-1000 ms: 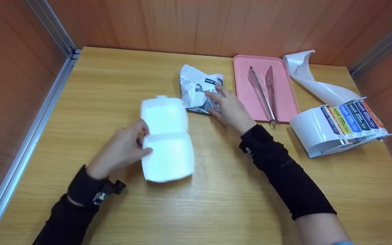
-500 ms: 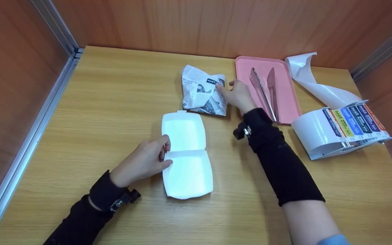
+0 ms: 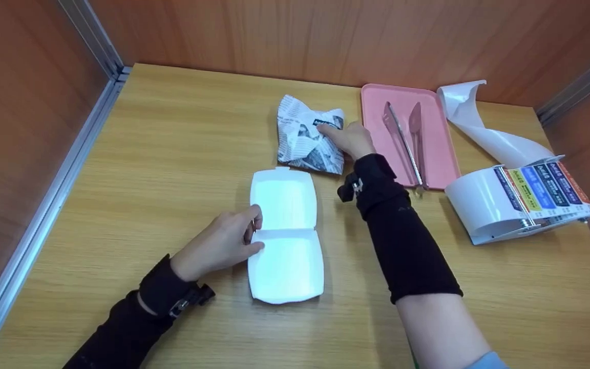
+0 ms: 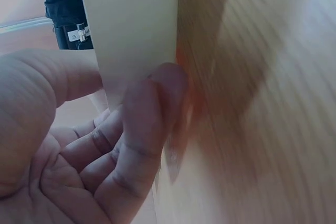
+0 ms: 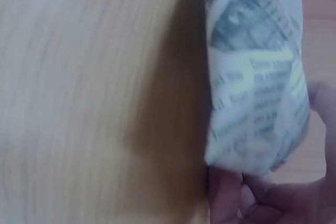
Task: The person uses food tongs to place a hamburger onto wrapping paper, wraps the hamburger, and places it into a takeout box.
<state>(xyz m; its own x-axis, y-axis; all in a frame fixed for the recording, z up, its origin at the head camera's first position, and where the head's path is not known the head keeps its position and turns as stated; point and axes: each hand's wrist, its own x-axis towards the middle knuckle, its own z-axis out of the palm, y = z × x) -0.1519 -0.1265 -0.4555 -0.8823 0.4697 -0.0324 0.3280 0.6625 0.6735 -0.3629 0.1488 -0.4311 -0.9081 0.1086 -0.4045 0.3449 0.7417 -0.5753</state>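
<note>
A white foam clamshell box [image 3: 286, 266] lies unfolded on the wooden table, hinge across its middle. My left hand [image 3: 218, 241] pinches its left side near the hinge, thumb over the edge of the near half. In the left wrist view, the fingers curl against the wall of the box [image 4: 131, 24]. Farther back is a parcel wrapped in newsprint paper [image 3: 302, 138]. My right hand [image 3: 350, 139] grips its right side, thumb on top. The right wrist view has the fingers under the end of the parcel [image 5: 257, 87]; what the paper contains is hidden.
A pink tray [image 3: 441, 159] with metal tongs [image 3: 408, 148] on it stands right of the parcel. Beyond it is a dispenser with a roll of printed labels [image 3: 479, 205], its white strip [image 3: 510, 146] curling backward. Wooden panels [image 3: 254, 36] enclose the table.
My left hand has brought the foam box rightward and nearer, down in front of the parcel. My right hand has gone from lying over the parcel to gripping its right side.
</note>
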